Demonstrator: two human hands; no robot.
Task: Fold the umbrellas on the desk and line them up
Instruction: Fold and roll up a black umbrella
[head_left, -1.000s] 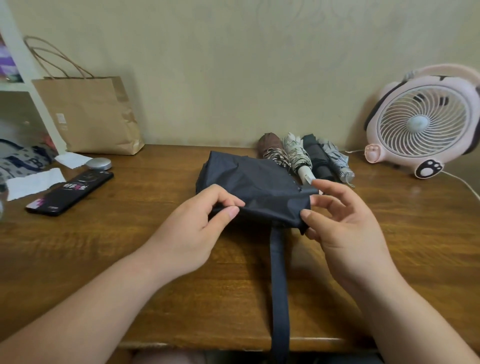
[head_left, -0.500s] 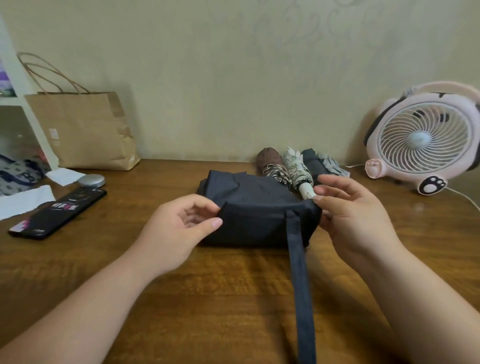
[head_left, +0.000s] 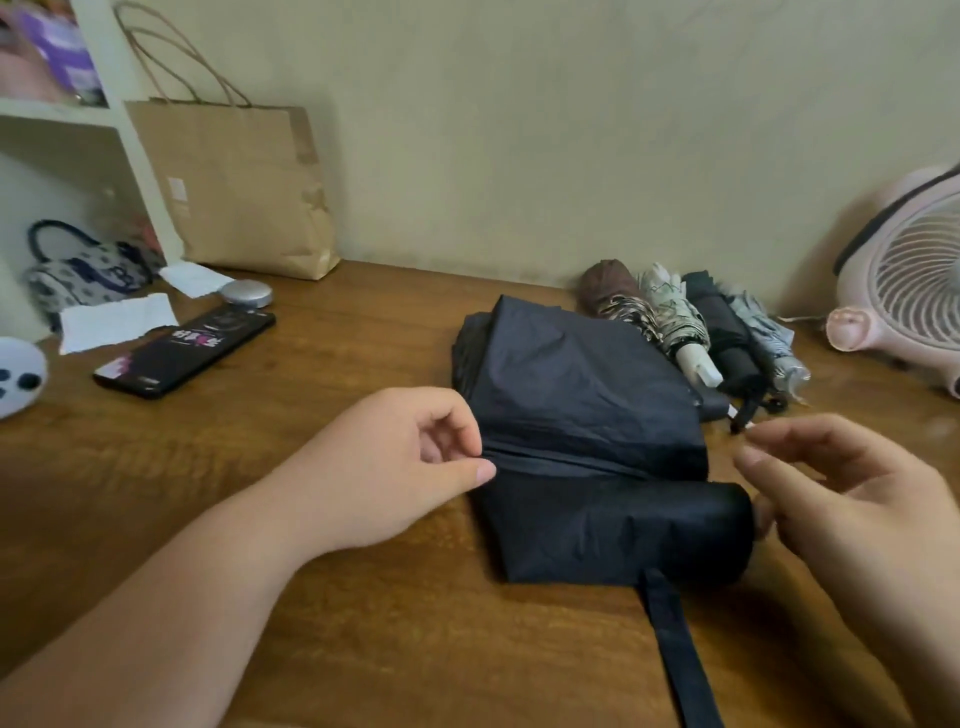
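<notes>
Head view: dark umbrella (head_left: 597, 467) between hands, half-rolled. L hand (head_left: 405, 467) pinches its fold; R hand (head_left: 841, 499) loose, blurred, gripping nothing. Risk: roll may spring open w/o R-side hold.

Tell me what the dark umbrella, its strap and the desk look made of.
Dark umbrella: thin synthetic cloth, likely nylon or polyester, matte navy, lying in soft creases. Strap: flat band of seemingly the same fabric. Desk: wood or wood-look veneer, brown with grain streaks and a slight sheen.
</notes>
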